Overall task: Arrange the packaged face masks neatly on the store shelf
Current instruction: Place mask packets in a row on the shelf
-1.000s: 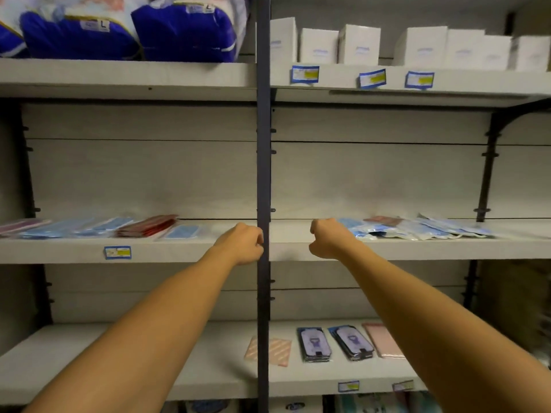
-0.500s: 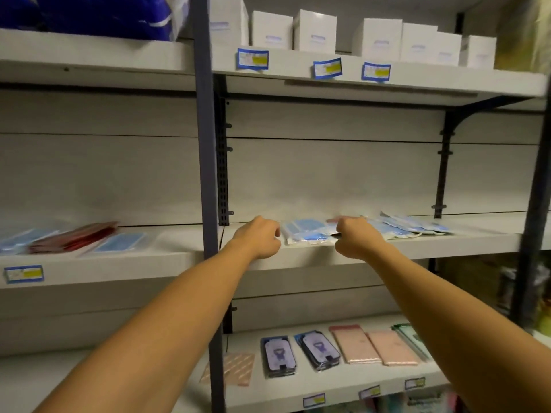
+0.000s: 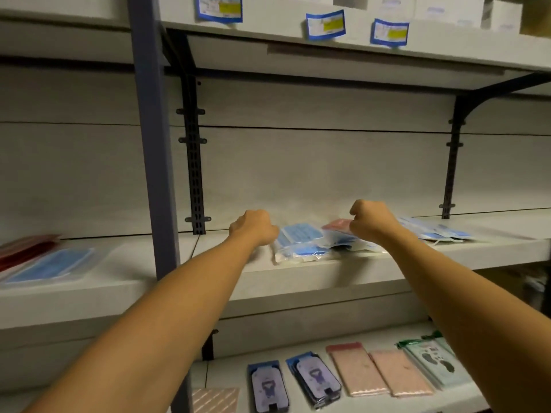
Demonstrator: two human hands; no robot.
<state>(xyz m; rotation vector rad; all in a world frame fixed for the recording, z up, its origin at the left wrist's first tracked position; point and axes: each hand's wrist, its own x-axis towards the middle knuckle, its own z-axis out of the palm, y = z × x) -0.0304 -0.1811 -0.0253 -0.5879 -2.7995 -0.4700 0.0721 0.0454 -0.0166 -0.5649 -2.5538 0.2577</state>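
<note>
A loose pile of packaged face masks lies on the middle shelf (image 3: 298, 274). In front is a blue mask pack (image 3: 301, 241) in clear wrap, with a red pack (image 3: 337, 225) behind it. My left hand (image 3: 253, 228) is curled at the blue pack's left end, fingers hidden behind the knuckles. My right hand (image 3: 372, 223) is curled over the pile's right side, fingertips pinching the wrap near the red pack. More blue packs (image 3: 432, 232) lie scattered to the right, partly hidden by my right forearm.
A grey upright post (image 3: 155, 144) divides the bays. Left bay holds a blue pack (image 3: 50, 263) and red packs (image 3: 24, 248). The lower shelf carries phone-holder cards (image 3: 268, 389), pink packs (image 3: 378, 374) and green packs (image 3: 438, 365). Price labels (image 3: 325, 23) hang on the upper shelf.
The view has shifted right and closer to the right bay. Both fists have moved from the shelf's front edge onto the pile of mask packs, the right hand now on top of it.
</note>
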